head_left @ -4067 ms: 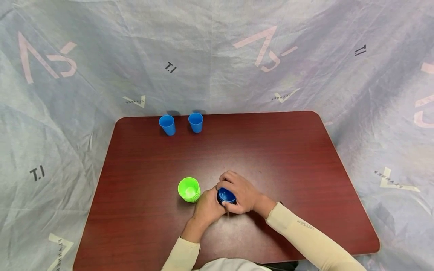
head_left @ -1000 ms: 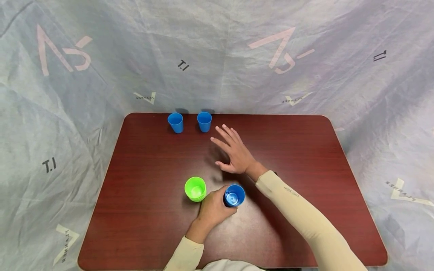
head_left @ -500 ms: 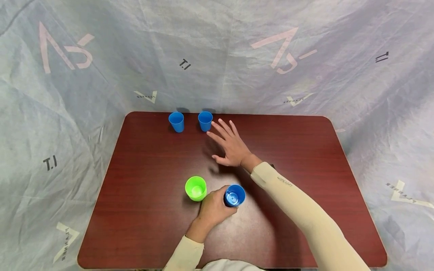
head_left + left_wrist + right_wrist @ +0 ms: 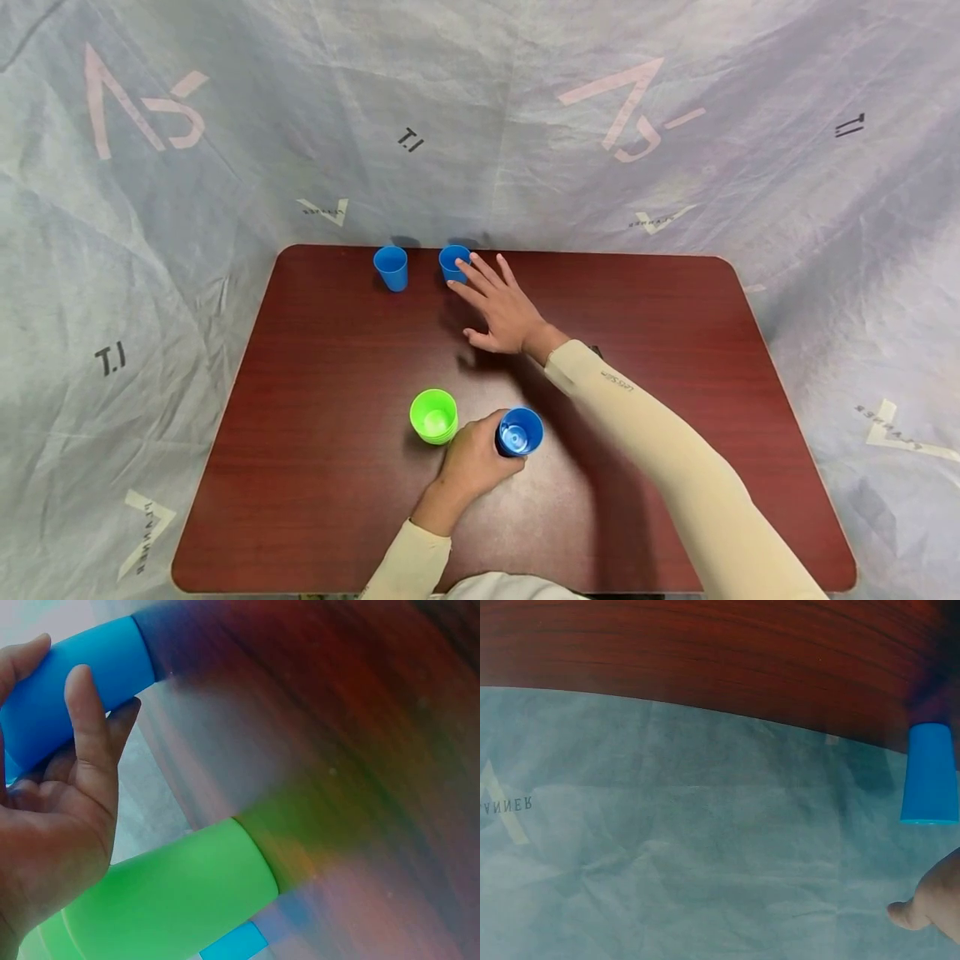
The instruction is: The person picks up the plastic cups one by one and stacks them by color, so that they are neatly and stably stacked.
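My left hand (image 4: 474,458) grips a blue cup (image 4: 519,432) near the front middle of the table; the left wrist view shows fingers curled round its wall. Just left of that hand stands a stack of bright green cups (image 4: 433,415). Farther back, my right hand (image 4: 501,310) is spread with straight fingers and holds nothing. Its fingertips overlap a blue cup (image 4: 451,259) at the back edge in the head view; whether they touch it cannot be told. Another blue cup (image 4: 391,267) stands to its left. The right wrist view shows one blue cup (image 4: 930,776) beyond the thumb.
A dark red wooden table (image 4: 315,367) bears all the cups. Grey printed cloth (image 4: 465,125) hangs closely behind its back edge and along both sides. The two back cups stand near that cloth.
My right hand has left the blue cup at the front and moved, fingers spread, toward the back cups. My left hand still holds the blue cup beside the green stack.
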A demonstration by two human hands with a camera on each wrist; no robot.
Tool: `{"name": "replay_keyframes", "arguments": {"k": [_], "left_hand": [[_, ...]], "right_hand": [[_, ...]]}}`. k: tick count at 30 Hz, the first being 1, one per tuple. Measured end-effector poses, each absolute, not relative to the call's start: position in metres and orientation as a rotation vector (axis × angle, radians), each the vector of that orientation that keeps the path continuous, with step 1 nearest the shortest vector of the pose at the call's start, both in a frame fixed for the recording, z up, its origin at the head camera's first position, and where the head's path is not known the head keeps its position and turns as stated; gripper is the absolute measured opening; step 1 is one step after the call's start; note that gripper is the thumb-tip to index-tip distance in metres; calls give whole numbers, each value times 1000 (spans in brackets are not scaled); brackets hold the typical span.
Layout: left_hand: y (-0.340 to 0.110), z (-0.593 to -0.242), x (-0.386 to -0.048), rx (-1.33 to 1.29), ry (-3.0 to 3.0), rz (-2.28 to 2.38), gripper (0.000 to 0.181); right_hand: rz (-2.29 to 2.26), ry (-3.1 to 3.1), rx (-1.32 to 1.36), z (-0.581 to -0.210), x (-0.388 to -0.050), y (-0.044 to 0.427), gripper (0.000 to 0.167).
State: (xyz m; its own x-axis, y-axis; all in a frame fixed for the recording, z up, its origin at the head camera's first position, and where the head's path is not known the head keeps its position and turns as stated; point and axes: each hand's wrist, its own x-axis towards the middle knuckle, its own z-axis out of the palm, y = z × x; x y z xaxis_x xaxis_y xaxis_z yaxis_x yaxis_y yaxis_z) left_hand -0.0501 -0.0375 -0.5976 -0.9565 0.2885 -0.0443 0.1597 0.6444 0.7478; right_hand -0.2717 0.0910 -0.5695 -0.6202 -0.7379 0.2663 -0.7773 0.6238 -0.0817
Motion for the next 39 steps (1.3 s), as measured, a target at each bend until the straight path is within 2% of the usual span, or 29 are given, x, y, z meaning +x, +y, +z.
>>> {"name": "replay_keyframes", "arguments": {"k": [17,39], "left_hand": [[-40,-596,-53,350,2706,1212,65],[-39,-599,-50,391,2740,1186,58]], "right_hand": [[112,-2766,1307,-565,-299,72,81],[168,-2952,1179,-572,-323,52,80]]}}
